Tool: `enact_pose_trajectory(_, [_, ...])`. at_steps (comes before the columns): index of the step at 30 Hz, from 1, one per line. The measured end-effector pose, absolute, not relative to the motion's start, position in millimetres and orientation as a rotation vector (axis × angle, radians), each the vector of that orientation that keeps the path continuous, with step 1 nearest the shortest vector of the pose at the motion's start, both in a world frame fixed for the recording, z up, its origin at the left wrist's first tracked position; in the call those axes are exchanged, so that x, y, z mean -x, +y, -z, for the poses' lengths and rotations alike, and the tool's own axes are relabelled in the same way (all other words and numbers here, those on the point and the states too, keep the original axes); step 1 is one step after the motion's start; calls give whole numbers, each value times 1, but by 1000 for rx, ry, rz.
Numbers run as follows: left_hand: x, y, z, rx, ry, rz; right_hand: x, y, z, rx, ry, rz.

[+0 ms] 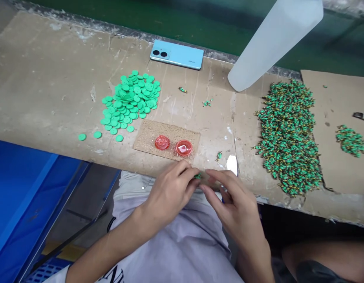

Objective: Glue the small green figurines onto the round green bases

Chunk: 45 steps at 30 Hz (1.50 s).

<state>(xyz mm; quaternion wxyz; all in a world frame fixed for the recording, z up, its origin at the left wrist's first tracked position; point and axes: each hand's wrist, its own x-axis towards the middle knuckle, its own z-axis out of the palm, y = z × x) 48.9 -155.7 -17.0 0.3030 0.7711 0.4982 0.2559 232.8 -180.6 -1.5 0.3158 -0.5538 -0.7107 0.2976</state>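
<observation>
Both hands, left (167, 196), right (233, 206), meet at a tiny green part (197, 176).

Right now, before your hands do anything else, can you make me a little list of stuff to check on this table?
1. Small green piece in the left hand: ok, pinched at the fingertips.
2. Right hand touching that piece: cannot tell, its fingers are very close.
3. Red dishes: ok, both sit on the cork mat.
4. Green discs: not ok, a few lie apart from their pile.
5. Stray piece: not ok, it lies alone, away from the big green pile.
</observation>
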Motion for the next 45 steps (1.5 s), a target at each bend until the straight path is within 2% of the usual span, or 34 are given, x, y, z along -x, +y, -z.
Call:
enact_pose_trajectory(4, [-46, -157, 17, -1956, 1293, -736, -224, -173, 3, 1456, -1892, -812])
enact_pose_trajectory(9, [-40, -163, 0, -1611, 1165, -1034, -228, -180, -19, 1405, -1496, -840])
enact_pose_trajectory(14, [-35, -172, -21, -1407, 1011, -1157, -222, -188, -36, 1335, -1356, -956])
enact_pose_trajectory(45, [-33, -183, -16, -1482, 857, -1317, -218, -189, -40, 1100, -1396, -1155])
